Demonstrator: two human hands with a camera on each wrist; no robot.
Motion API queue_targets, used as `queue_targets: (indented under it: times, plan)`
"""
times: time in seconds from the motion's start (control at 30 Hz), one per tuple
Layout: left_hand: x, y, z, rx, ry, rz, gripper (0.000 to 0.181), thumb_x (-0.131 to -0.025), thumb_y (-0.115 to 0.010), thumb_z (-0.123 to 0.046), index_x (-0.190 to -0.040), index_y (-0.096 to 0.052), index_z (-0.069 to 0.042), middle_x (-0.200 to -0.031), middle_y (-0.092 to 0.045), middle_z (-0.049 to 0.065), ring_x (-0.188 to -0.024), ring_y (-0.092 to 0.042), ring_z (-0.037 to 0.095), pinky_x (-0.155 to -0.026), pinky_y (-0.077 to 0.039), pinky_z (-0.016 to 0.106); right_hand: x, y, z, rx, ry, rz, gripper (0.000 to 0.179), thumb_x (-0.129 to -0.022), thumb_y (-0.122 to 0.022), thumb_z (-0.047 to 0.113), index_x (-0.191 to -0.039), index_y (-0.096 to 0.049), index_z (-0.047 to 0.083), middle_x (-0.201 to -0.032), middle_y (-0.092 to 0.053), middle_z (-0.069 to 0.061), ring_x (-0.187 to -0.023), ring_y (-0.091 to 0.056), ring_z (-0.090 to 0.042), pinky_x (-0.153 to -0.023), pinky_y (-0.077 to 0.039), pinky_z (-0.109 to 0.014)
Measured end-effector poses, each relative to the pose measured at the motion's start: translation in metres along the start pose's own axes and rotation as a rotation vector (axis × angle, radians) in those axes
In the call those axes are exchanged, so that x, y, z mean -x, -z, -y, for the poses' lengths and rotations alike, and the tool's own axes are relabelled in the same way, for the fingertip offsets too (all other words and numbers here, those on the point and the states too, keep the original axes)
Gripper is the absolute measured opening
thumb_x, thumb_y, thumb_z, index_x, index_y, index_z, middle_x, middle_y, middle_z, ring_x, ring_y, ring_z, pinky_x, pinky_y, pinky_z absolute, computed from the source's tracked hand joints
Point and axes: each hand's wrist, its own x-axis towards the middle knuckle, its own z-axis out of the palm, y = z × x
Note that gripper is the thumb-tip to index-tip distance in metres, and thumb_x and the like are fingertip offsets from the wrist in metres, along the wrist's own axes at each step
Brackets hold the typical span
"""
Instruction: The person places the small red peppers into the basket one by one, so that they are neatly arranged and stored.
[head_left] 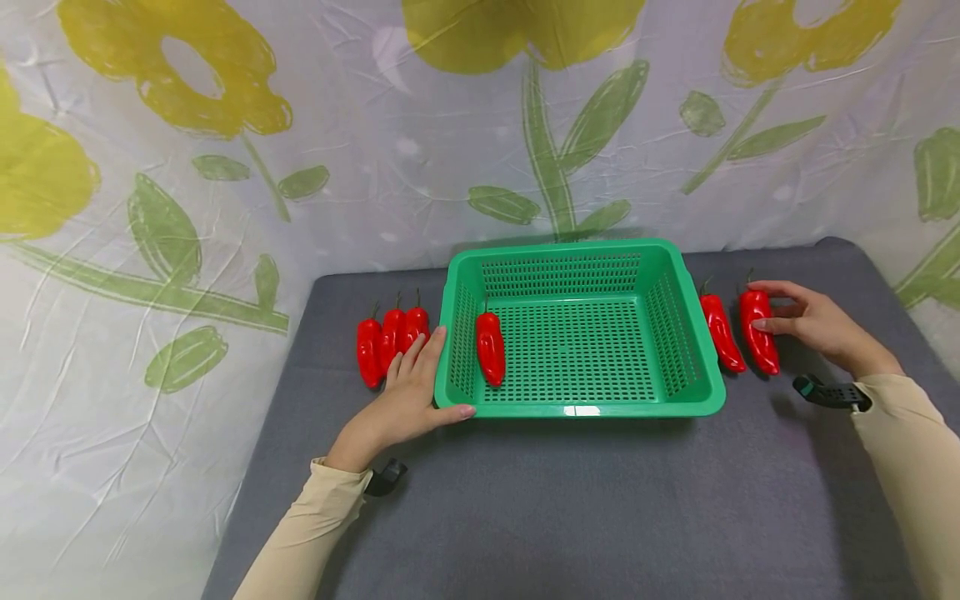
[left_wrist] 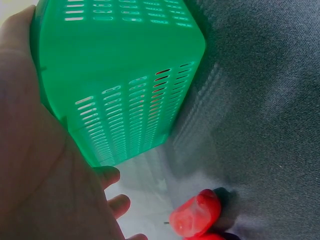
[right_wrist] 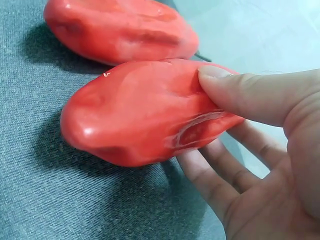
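A green plastic basket [head_left: 570, 410] stands on the grey cloth with one red pepper [head_left: 491, 350] lying inside near its left wall. My left hand [head_left: 401, 400] rests at the basket's front left corner, fingers extended along the left rim and thumb on the front rim. On the right, my right hand [head_left: 821, 329] pinches a red pepper [right_wrist: 145, 110] between thumb and fingers near its stem end. Close beside that pepper lies another red pepper [head_left: 722, 333], between it and the basket's right wall.
Three red peppers [head_left: 368, 352] lie side by side left of the basket, partly behind my left fingers. A flowered cloth [head_left: 360, 192] hangs behind the grey-covered table [head_left: 562, 517].
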Motion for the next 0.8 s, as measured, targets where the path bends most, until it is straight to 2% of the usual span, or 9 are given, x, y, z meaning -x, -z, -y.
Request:
queue_targets:
  times: [0.1, 0.2, 0.33, 0.43, 0.5, 0.57, 0.63, 0.73, 0.8]
  plan:
    - [0.000, 0.000, 0.000, 0.002, 0.000, 0.000, 0.119, -0.079, -0.071, -0.060, -0.160, 0.007, -0.021, -0.168, -0.008, 0.005, -0.154, -0.003, 0.035, -0.121, -0.006, 0.066, 0.000, 0.001, 0.003, 0.009, 0.013, -0.017, 0.075, -0.095, -0.065, 0.040, -0.154, -0.029, 0.010, -0.146, -0.041, -0.027, -0.095, -0.052, 0.010, -0.077, -0.051, -0.020]
    - [0.000, 0.000, 0.000, 0.002, -0.002, -0.001, 0.119, -0.079, -0.071, -0.061, -0.160, 0.007, -0.021, -0.168, -0.008, 0.005, -0.154, -0.003, 0.035, -0.121, -0.006, 0.066, 0.001, 0.003, 0.005, 0.002, 0.018, -0.021, 0.076, -0.094, -0.065, 0.040, -0.153, -0.029, 0.010, -0.145, -0.043, -0.026, -0.085, -0.045, 0.023, -0.077, -0.050, -0.019]
    - [-0.001, -0.001, 0.001, 0.004, -0.003, 0.001, 0.119, -0.079, -0.071, -0.061, -0.160, 0.007, -0.021, -0.168, -0.008, 0.005, -0.154, -0.003, 0.035, -0.121, -0.006, 0.066, 0.001, 0.005, 0.008, -0.004, 0.026, -0.031, 0.076, -0.093, -0.066, 0.042, -0.153, -0.030, 0.011, -0.140, -0.047, -0.018, -0.086, -0.046, 0.023, -0.077, -0.052, -0.021]
    - [-0.002, -0.001, 0.003, 0.000, 0.004, 0.003, 0.119, -0.079, -0.071, -0.061, -0.160, 0.008, -0.022, -0.168, -0.008, 0.004, -0.154, -0.003, 0.034, -0.121, -0.006, 0.066, 0.003, 0.007, 0.011, -0.009, 0.042, -0.044, 0.074, -0.093, -0.067, 0.041, -0.152, -0.032, 0.013, -0.129, -0.052, 0.002, -0.088, -0.048, 0.022, -0.077, -0.053, -0.020]
    - [-0.002, -0.002, 0.003, -0.003, 0.011, 0.007, 0.119, -0.079, -0.070, -0.062, -0.159, 0.009, -0.023, -0.168, -0.007, 0.003, -0.154, -0.002, 0.033, -0.121, -0.006, 0.065, 0.004, 0.008, 0.014, -0.006, 0.055, -0.048, 0.073, -0.093, -0.067, 0.041, -0.152, -0.033, 0.014, -0.122, -0.049, 0.015, -0.089, -0.049, 0.022, -0.076, -0.052, -0.018]
    - [-0.003, -0.002, 0.004, 0.000, 0.019, 0.012, 0.119, -0.080, -0.070, -0.063, -0.159, 0.009, -0.024, -0.168, -0.006, 0.002, -0.154, -0.001, 0.032, -0.121, -0.005, 0.065, 0.004, 0.009, 0.017, -0.005, 0.065, -0.052, 0.073, -0.092, -0.067, 0.041, -0.152, -0.034, 0.015, -0.119, -0.047, 0.022, -0.090, -0.049, 0.022, -0.076, -0.051, -0.016]
    - [-0.003, -0.002, 0.004, 0.006, 0.023, 0.015, 0.118, -0.080, -0.069, -0.063, -0.159, 0.010, -0.025, -0.168, -0.005, 0.001, -0.154, -0.001, 0.031, -0.121, -0.005, 0.065, 0.005, 0.010, 0.020, 0.001, 0.074, -0.057, 0.073, -0.093, -0.067, 0.042, -0.152, -0.034, 0.016, -0.122, -0.047, 0.020, -0.091, -0.048, 0.022, -0.075, -0.049, -0.013]
    - [-0.004, -0.003, 0.005, 0.013, 0.025, 0.016, 0.118, -0.080, -0.069, -0.063, -0.159, 0.009, -0.025, -0.168, -0.005, 0.001, -0.154, -0.001, 0.032, -0.121, -0.004, 0.065, 0.006, 0.011, 0.026, 0.015, 0.079, -0.065, 0.073, -0.093, -0.067, 0.042, -0.153, -0.033, 0.018, -0.129, -0.047, 0.011, -0.093, -0.047, 0.021, -0.075, -0.046, -0.010]
    - [-0.004, -0.003, 0.005, 0.014, 0.027, 0.017, 0.118, -0.080, -0.069, -0.063, -0.159, 0.009, -0.026, -0.168, -0.005, 0.001, -0.154, -0.001, 0.032, -0.121, -0.004, 0.065, 0.006, 0.011, 0.030, 0.026, 0.083, -0.065, 0.074, -0.093, -0.066, 0.042, -0.154, -0.032, 0.018, -0.134, -0.046, 0.003, -0.098, -0.050, 0.014, -0.076, -0.046, -0.012]
